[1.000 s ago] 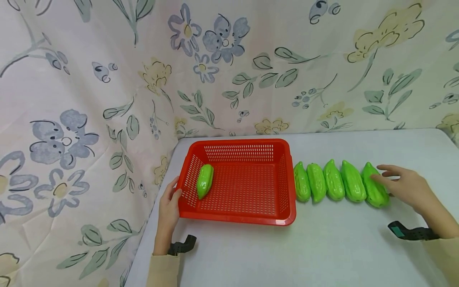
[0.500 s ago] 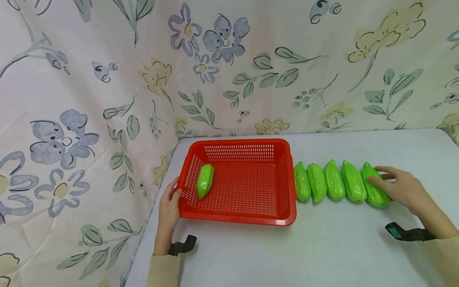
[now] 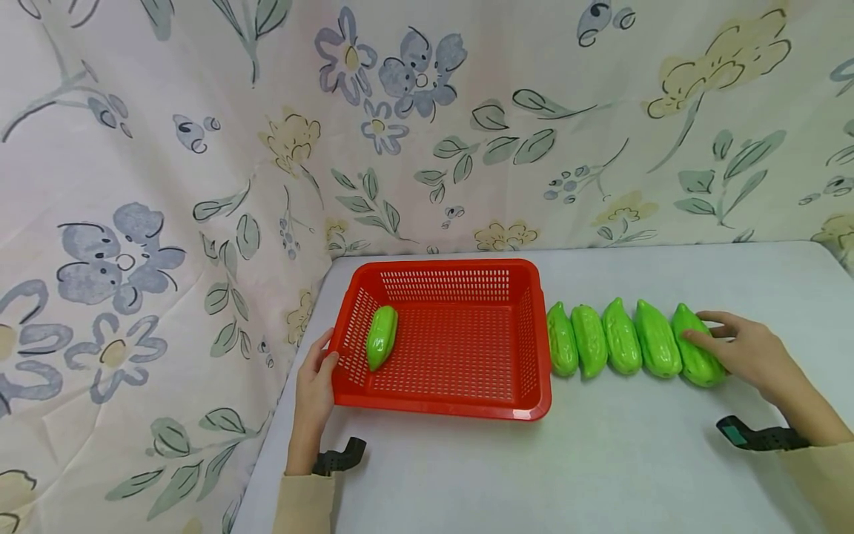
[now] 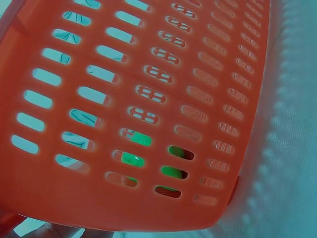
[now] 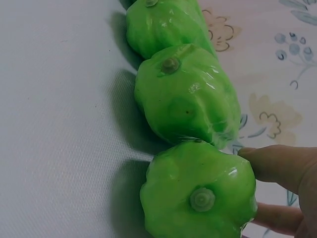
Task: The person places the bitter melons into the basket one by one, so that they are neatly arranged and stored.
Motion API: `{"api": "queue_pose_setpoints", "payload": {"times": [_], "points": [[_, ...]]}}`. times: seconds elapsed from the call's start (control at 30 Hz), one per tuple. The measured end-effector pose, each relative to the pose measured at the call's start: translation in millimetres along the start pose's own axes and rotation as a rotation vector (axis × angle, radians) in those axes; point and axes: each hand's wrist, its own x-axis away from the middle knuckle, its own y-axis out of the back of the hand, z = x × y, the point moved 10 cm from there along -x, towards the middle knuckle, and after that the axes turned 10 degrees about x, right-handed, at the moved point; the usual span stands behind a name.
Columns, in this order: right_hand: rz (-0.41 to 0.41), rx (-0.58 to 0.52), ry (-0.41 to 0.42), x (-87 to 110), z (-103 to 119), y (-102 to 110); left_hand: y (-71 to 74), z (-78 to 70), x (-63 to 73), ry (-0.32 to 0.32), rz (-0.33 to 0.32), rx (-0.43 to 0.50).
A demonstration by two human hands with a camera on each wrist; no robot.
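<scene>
Floral cloth [image 3: 427, 185] backs the white table [image 3: 600, 467]. Over the last second the right hand [image 3: 754, 350] has closed in, thumb and fingers now pinching the end green vegetable [image 3: 700, 365]: secured, but unlifted beside 4 others [image 3: 622, 340]. The left hand [image 3: 315, 387] grips the red basket [image 3: 440, 410], 1 vegetable [image 3: 382, 337] inside
</scene>
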Motion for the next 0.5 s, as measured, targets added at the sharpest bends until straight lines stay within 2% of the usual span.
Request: {"api": "queue_pose_setpoints", "payload": {"times": [0.23,0.5], "points": [[0.002,0.004,-0.013,-0.1,-5,1,0.6,0.2,0.1,-0.004,0.000,0.001],[-0.049,-0.010,-0.049,5.7,-4,17,0.8,0.1,0.5,-0.001,0.002,-0.003]]}}
